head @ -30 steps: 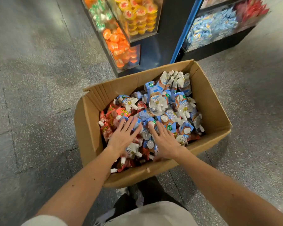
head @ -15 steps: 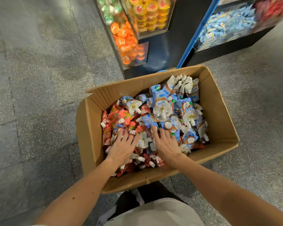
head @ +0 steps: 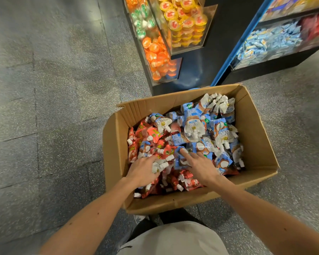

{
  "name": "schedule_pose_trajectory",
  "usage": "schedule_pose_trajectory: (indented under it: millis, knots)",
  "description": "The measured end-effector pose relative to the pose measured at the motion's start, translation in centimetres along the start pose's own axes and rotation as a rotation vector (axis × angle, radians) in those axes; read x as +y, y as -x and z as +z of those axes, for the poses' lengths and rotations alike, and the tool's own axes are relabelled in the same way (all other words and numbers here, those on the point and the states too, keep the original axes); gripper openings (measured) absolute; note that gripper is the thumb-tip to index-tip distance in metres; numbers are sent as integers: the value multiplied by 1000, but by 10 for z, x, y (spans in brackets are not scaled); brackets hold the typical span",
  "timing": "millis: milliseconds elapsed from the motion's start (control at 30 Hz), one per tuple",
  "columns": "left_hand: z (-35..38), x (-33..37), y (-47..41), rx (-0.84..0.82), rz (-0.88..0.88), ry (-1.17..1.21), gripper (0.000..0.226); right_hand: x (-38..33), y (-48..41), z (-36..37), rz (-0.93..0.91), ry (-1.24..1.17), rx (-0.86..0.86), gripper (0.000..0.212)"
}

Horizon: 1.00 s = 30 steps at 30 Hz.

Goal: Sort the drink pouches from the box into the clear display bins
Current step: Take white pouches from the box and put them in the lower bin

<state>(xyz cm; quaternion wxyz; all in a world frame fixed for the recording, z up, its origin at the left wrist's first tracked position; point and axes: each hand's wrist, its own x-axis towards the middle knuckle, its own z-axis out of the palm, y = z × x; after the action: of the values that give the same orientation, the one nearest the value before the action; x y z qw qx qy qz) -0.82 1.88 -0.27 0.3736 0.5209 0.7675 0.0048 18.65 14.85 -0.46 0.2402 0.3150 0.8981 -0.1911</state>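
- The cardboard box stands on the grey floor, just in front of the clear display bins.
- It is full: red pouches lie left and near, blue-and-white pouches right and far.
- The left hand lies in the red heap with its fingertips sunk among white caps; whether it grips anything cannot be told.
- The right hand presses straight, spread fingers on a blue pouch.
- The hands are near each other, not touching.

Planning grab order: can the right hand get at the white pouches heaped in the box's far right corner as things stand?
Probably yes. The right hand lies inside the open box, on blue pouches; the white pouches sit atop the pile, uncovered, no flap over them.
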Motion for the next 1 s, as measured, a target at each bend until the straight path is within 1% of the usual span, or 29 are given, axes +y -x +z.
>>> schedule_pose_trajectory:
  millis: [67, 133, 233, 300, 433, 500, 533, 600, 667, 700, 800, 867, 933, 1000]
  knots:
    - [-7, 2, 8, 5, -64, 114, 67, -1, 7, -12, 47, -172, 36, 72]
    - [-13, 1, 13, -13, -132, 268, 71, -6, 15, -24, 130, -413, 62, 72]
    - [-24, -3, 19, -21, -150, 548, 48, -16, 25, -45, 251, -852, 127, 71]
    - [-34, -6, 23, -25, -157, 686, 42, -28, 27, -57, 302, -1100, 161, 72]
    - [-64, -21, 43, 43, -139, 981, 30, -67, 27, -70, 341, -1411, 180, 78]
    - [-84, -39, 57, 66, -115, 1111, 25, -98, 25, -74, 333, -1486, 202, 78]
    - [-95, -50, 65, 83, -100, 1163, 22, -117, 23, -76, 322, -1513, 224, 73]
    - [-115, -80, 84, 118, -58, 1246, 20, -159, 19, -81, 298, -1590, 263, 58]
    - [-136, -116, 106, 114, 8, 1285, 25, -203, 16, -84, 276, -1694, 286, 43]
    - [-147, -135, 120, 103, 38, 1300, 27, -226, 15, -86, 252, -1742, 298, 43]
    - [-182, -185, 163, 107, 74, 1355, 26, -295, 7, -97, 164, -1798, 331, 57]
    - [-211, -209, 189, 106, 110, 1374, 20, -338, 3, -111, 105, -1799, 333, 56]
    - [-241, -228, 207, 92, 186, 1378, 12, -374, -2, -133, 37, -1782, 324, 42]
    - [-269, -240, 221, 121, 226, 1353, 8, -400, -5, -156, -42, -1749, 345, 27]
